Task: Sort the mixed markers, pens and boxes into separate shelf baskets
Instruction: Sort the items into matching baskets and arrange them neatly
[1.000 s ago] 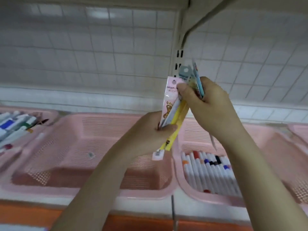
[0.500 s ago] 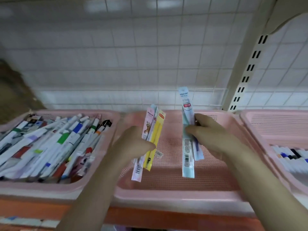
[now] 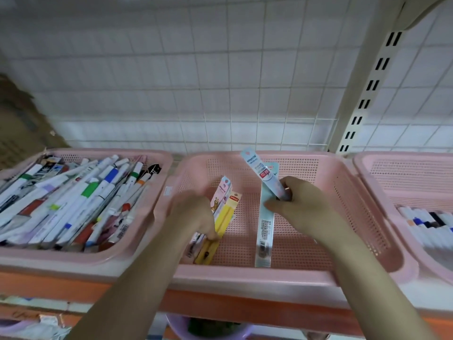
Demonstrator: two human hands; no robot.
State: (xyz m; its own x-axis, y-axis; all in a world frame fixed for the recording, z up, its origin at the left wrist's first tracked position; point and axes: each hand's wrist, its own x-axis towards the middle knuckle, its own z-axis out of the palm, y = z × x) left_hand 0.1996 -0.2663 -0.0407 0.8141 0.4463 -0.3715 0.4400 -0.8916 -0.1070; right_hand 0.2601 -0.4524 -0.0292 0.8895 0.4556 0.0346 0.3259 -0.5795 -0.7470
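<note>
pen packs [image 3: 265, 217] between right-hand fingers [image 3: 274, 205]

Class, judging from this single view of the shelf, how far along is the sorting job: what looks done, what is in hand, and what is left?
Done: white markers lie in the right basket. In hand: the left hand holds the pink and yellow packs low in the middle basket; the right hand grips the pale blue packs there. Left: the left basket is heaped with mixed markers and pens.

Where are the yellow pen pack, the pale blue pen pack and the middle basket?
yellow pen pack [image 3: 226, 218]: head view, on its yellow middle.
pale blue pen pack [image 3: 264, 231]: head view, lower printed half.
middle basket [image 3: 245, 273]: head view, front rim.
</note>
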